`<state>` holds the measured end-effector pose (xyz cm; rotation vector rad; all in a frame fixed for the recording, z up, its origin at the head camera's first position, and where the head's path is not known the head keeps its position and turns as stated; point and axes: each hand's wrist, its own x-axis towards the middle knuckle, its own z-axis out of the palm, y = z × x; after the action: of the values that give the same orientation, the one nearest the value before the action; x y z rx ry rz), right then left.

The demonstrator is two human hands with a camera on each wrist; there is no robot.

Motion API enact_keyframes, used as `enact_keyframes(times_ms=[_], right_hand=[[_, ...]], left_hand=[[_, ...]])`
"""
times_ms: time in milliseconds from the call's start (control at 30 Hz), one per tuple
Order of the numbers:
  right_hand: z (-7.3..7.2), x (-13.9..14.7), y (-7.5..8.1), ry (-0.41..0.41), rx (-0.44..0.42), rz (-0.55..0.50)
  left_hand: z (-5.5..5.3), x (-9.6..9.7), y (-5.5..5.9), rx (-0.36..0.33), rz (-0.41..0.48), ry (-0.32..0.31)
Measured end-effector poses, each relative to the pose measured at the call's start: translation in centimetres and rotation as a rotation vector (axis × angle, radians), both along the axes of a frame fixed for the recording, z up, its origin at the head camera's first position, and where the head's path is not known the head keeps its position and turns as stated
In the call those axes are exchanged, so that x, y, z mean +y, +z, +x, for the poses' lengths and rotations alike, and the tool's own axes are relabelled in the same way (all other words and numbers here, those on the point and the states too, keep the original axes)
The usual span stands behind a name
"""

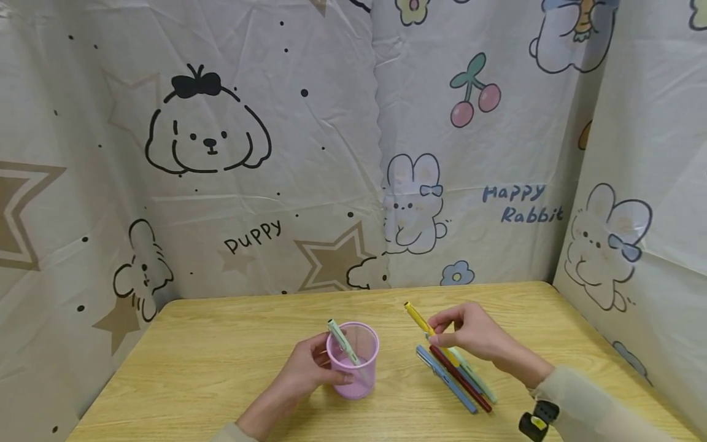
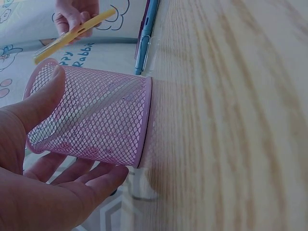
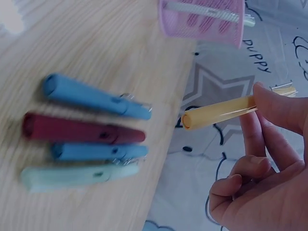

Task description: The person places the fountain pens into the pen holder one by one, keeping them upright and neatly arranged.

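Observation:
My left hand (image 1: 298, 369) holds a pink mesh pen cup (image 1: 361, 385) standing on the table, thumb on the near side and fingers behind it. One pale green pen (image 1: 340, 339) leans inside the cup, its capped end above the rim. My right hand (image 1: 476, 331) pinches a yellow pen (image 1: 417, 317) between thumb and fingers. In the right wrist view that pen (image 3: 219, 112) is off the table, apart from the others. Below lie a blue pen (image 3: 91, 96), a dark red pen (image 3: 79, 129), a second blue pen (image 3: 96, 151) and a pale green pen (image 3: 77, 177), side by side.
The light wood table (image 1: 232, 344) runs back to a hanging cloth (image 1: 326, 123) printed with cartoons. More cloth (image 1: 652, 147) closes off the right side. A black watch (image 1: 538, 420) sits on the right wrist.

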<state>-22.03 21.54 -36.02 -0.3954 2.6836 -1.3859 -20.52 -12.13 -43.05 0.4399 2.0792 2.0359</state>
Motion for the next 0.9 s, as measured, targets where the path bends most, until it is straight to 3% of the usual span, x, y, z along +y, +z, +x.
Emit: enact_keyframes(times_ms=[367,700,900], right_hand=[[-0.4,-2.4,0.6,-0.001,0.011,-0.092],[-0.2,-4.2,1.5,0.017,0.034,-0.157],[-0.2,-5.3,2.1,0.016,0.042,-0.188]], left_hand=[[0.1,-0.1,0.0,-0.003,-0.028,0.002],[-0.1,-0.1,-0.1,0.041,-0.002,-0.008],[-0.1,-0.1,-0.1,0.034,-0.001,-0.010]])
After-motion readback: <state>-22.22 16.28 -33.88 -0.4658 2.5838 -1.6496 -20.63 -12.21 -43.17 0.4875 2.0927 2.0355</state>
